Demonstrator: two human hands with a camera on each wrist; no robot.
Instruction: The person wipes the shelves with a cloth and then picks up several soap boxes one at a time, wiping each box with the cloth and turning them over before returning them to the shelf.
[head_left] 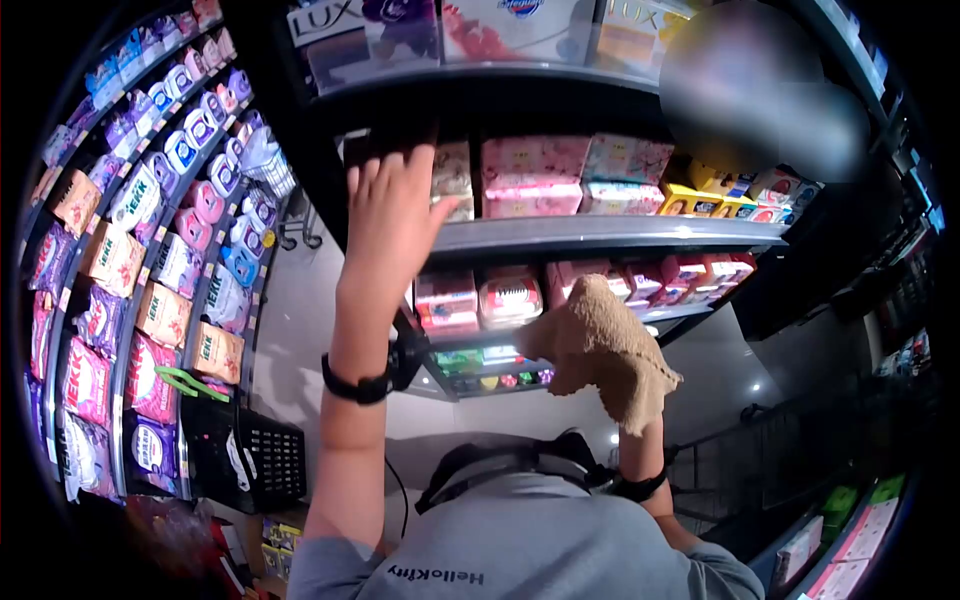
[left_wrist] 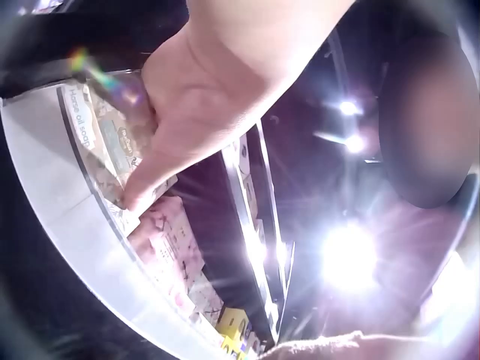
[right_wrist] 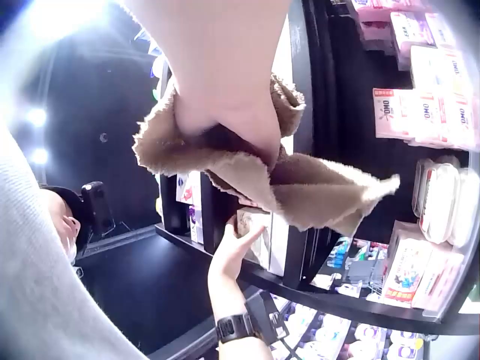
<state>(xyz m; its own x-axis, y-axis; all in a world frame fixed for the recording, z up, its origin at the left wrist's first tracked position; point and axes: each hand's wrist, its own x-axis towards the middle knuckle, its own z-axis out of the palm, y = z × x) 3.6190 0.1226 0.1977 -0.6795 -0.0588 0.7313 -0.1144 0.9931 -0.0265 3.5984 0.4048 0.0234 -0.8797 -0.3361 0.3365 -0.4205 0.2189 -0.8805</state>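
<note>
My left hand (head_left: 393,215) reaches onto the middle shelf, its fingers stretched forward over a pale soap box (left_wrist: 112,139) marked "Horse oil soap". The thumb lies at the front of the box, near the shelf edge, in the left wrist view; the other fingertips are hidden there. A brown towel-like cloth (head_left: 612,350) is bunched around my right hand (right_wrist: 234,120), which grips it in front of the lower shelf. Most of the right fingers are covered by the cloth.
Pink soap packs (head_left: 533,172) and yellow boxes (head_left: 700,200) stand along the middle shelf (head_left: 600,233). Below are more soaps (head_left: 510,298); above, large LUX boxes (head_left: 365,45). A black basket (head_left: 272,462) is at the left, beside racks of detergent bags (head_left: 152,375).
</note>
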